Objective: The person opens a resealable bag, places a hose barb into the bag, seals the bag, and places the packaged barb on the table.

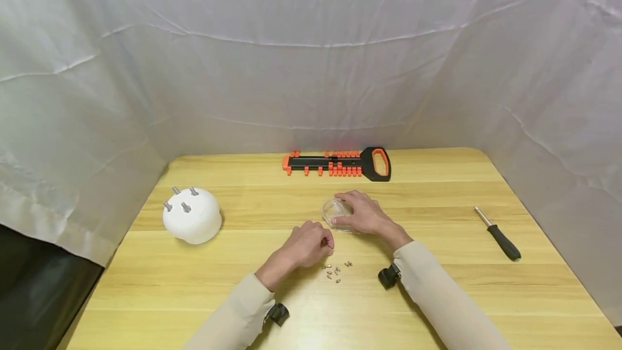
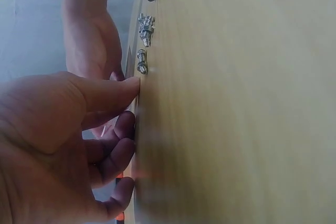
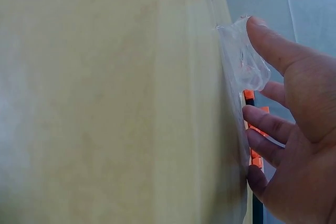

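My right hand grips a crinkled clear plastic bag between thumb and fingers, low over the middle of the table. To its left and nearer, my left hand touches the tabletop with its fingers bent. Thumb and fingertips stand apart in the left wrist view; whether something tiny lies between them is not clear. Several small metal fasteners, like short bolts or nuts, lie scattered on the wood just right of and nearer than the left hand.
At the back lies a black and orange tool with a loop handle. A white rounded block with several metal studs stands at the left. On the right rests a black-handled screwdriver. Pale cloth hangs behind the wooden table.
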`<state>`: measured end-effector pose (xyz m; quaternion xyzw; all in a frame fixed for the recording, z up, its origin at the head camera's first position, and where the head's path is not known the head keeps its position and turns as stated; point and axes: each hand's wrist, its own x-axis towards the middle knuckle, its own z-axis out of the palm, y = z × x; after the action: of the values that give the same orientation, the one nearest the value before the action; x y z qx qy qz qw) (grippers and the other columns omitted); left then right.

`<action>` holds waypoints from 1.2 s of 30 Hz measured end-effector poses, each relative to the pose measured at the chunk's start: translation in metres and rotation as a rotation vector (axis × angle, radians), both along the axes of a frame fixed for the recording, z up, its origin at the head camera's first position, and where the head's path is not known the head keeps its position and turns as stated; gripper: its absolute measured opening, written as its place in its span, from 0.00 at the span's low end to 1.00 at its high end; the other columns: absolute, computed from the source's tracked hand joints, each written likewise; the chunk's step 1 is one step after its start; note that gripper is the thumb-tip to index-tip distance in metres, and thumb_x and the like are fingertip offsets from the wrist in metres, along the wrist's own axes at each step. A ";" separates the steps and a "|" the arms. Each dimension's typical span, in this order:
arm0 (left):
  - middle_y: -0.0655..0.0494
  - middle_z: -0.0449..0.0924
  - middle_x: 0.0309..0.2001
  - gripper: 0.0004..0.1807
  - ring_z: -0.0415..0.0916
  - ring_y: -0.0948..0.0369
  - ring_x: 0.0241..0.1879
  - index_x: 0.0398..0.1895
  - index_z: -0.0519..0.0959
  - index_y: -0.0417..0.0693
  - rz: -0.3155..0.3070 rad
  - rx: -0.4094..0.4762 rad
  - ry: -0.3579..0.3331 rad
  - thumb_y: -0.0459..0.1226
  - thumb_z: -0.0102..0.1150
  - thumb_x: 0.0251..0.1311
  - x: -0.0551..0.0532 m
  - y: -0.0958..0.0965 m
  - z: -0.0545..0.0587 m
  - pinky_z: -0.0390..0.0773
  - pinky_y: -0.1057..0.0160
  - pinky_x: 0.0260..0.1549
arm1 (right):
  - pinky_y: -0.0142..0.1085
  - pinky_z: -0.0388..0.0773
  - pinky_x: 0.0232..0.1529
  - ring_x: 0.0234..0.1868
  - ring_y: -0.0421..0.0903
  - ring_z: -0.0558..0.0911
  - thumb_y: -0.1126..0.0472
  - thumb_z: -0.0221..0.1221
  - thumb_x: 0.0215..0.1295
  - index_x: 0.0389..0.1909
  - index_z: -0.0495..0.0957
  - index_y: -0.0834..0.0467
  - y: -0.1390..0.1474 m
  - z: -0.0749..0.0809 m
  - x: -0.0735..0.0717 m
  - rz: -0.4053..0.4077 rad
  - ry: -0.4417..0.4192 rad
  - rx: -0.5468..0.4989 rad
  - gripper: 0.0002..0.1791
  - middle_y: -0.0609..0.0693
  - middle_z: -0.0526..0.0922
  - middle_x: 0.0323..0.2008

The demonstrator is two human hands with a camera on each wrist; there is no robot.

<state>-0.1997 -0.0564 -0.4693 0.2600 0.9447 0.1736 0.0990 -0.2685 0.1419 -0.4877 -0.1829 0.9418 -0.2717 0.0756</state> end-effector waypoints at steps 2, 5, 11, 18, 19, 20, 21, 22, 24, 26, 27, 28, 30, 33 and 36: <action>0.66 0.75 0.35 0.03 0.68 0.61 0.41 0.30 0.81 0.61 -0.018 -0.005 -0.011 0.41 0.61 0.60 0.000 0.001 0.001 0.70 0.50 0.44 | 0.57 0.60 0.65 0.65 0.53 0.69 0.35 0.63 0.55 0.70 0.64 0.46 0.000 0.001 0.000 -0.001 -0.002 0.001 0.42 0.52 0.69 0.66; 0.65 0.71 0.37 0.04 0.65 0.62 0.41 0.31 0.79 0.60 -0.043 -0.035 -0.027 0.41 0.58 0.63 0.002 0.001 0.002 0.65 0.56 0.42 | 0.58 0.60 0.65 0.65 0.54 0.69 0.35 0.63 0.55 0.70 0.64 0.46 0.001 0.002 0.000 -0.001 0.001 0.007 0.42 0.52 0.69 0.67; 0.63 0.67 0.37 0.05 0.60 0.62 0.40 0.34 0.75 0.59 -0.058 -0.092 -0.012 0.41 0.51 0.69 0.001 0.001 0.002 0.58 0.61 0.38 | 0.57 0.60 0.65 0.66 0.54 0.68 0.35 0.63 0.55 0.70 0.64 0.47 0.000 0.005 0.000 0.003 -0.004 -0.004 0.43 0.53 0.68 0.67; 0.62 0.71 0.41 0.08 0.65 0.62 0.43 0.39 0.74 0.57 0.015 0.067 0.004 0.44 0.44 0.72 -0.007 -0.007 0.003 0.62 0.59 0.44 | 0.57 0.60 0.65 0.66 0.54 0.68 0.35 0.64 0.54 0.70 0.64 0.47 0.001 0.006 0.000 0.001 -0.003 -0.006 0.44 0.53 0.68 0.67; 0.62 0.72 0.42 0.08 0.65 0.61 0.44 0.40 0.74 0.56 0.028 0.096 0.006 0.44 0.44 0.72 -0.008 -0.008 0.004 0.62 0.59 0.45 | 0.57 0.60 0.64 0.66 0.54 0.68 0.34 0.64 0.54 0.70 0.64 0.47 0.001 0.006 0.000 0.001 -0.002 -0.007 0.44 0.53 0.69 0.67; 0.62 0.72 0.43 0.08 0.66 0.61 0.45 0.40 0.74 0.55 0.042 0.124 0.007 0.44 0.45 0.72 -0.010 -0.009 0.005 0.62 0.58 0.45 | 0.57 0.61 0.64 0.65 0.54 0.69 0.34 0.64 0.54 0.70 0.64 0.47 0.001 0.006 0.000 0.001 -0.001 -0.008 0.44 0.53 0.69 0.67; 0.61 0.73 0.44 0.08 0.66 0.61 0.45 0.40 0.75 0.54 0.055 0.147 0.011 0.44 0.45 0.72 -0.011 -0.010 0.006 0.62 0.58 0.46 | 0.56 0.61 0.64 0.65 0.54 0.69 0.34 0.64 0.54 0.70 0.64 0.47 0.001 0.006 0.000 -0.001 -0.002 -0.009 0.44 0.53 0.69 0.67; 0.60 0.73 0.44 0.08 0.67 0.60 0.46 0.41 0.75 0.53 0.067 0.168 0.013 0.43 0.46 0.72 -0.013 -0.011 0.006 0.62 0.57 0.46 | 0.56 0.61 0.63 0.65 0.54 0.69 0.34 0.64 0.54 0.70 0.64 0.47 0.002 0.006 0.000 -0.003 -0.003 -0.010 0.44 0.53 0.69 0.66; 0.59 0.74 0.45 0.08 0.67 0.59 0.46 0.42 0.75 0.51 0.088 0.202 0.025 0.43 0.47 0.72 -0.016 -0.012 0.007 0.63 0.57 0.45 | 0.56 0.61 0.63 0.65 0.53 0.69 0.35 0.64 0.53 0.70 0.64 0.47 0.002 0.005 -0.001 -0.005 -0.004 -0.012 0.44 0.53 0.69 0.66; 0.58 0.75 0.46 0.09 0.68 0.59 0.47 0.43 0.76 0.50 0.107 0.221 0.032 0.42 0.47 0.72 -0.018 -0.013 0.007 0.63 0.57 0.45 | 0.56 0.61 0.64 0.64 0.53 0.69 0.35 0.65 0.53 0.70 0.64 0.46 0.001 0.005 -0.001 -0.006 -0.006 -0.012 0.44 0.53 0.69 0.66; 0.57 0.75 0.47 0.09 0.68 0.58 0.48 0.43 0.76 0.50 0.114 0.230 0.035 0.42 0.47 0.72 -0.020 -0.013 0.007 0.63 0.57 0.45 | 0.56 0.61 0.63 0.64 0.53 0.69 0.36 0.65 0.53 0.70 0.64 0.46 0.001 0.005 -0.001 -0.005 -0.005 -0.010 0.44 0.53 0.69 0.66; 0.57 0.74 0.47 0.09 0.68 0.58 0.48 0.43 0.76 0.50 0.121 0.238 0.034 0.42 0.47 0.72 -0.021 -0.013 0.007 0.63 0.57 0.44 | 0.56 0.61 0.63 0.64 0.53 0.69 0.36 0.65 0.53 0.70 0.64 0.47 0.001 0.005 -0.001 -0.003 -0.004 -0.009 0.44 0.53 0.69 0.66; 0.57 0.74 0.48 0.09 0.68 0.58 0.49 0.44 0.76 0.49 0.129 0.250 0.036 0.42 0.47 0.72 -0.023 -0.013 0.007 0.63 0.57 0.45 | 0.56 0.61 0.63 0.64 0.53 0.69 0.36 0.65 0.53 0.70 0.64 0.46 0.001 0.004 0.000 -0.005 -0.005 -0.006 0.43 0.53 0.69 0.66; 0.56 0.73 0.47 0.10 0.67 0.57 0.49 0.44 0.76 0.48 0.137 0.261 0.044 0.41 0.47 0.72 -0.027 -0.013 0.007 0.63 0.56 0.44 | 0.56 0.61 0.63 0.63 0.53 0.70 0.36 0.65 0.53 0.70 0.64 0.47 0.000 0.003 0.001 -0.002 -0.002 -0.004 0.44 0.53 0.70 0.66; 0.56 0.72 0.48 0.09 0.67 0.57 0.49 0.44 0.76 0.49 0.147 0.258 0.051 0.41 0.47 0.72 -0.032 -0.012 0.006 0.63 0.56 0.43 | 0.55 0.61 0.63 0.62 0.52 0.70 0.36 0.66 0.53 0.70 0.64 0.46 0.000 0.002 0.003 -0.003 -0.010 -0.006 0.44 0.52 0.70 0.65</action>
<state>-0.2316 -0.0683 -0.4629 0.2051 0.9333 0.2936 0.0277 -0.2654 0.1415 -0.4858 -0.1802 0.9409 -0.2754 0.0794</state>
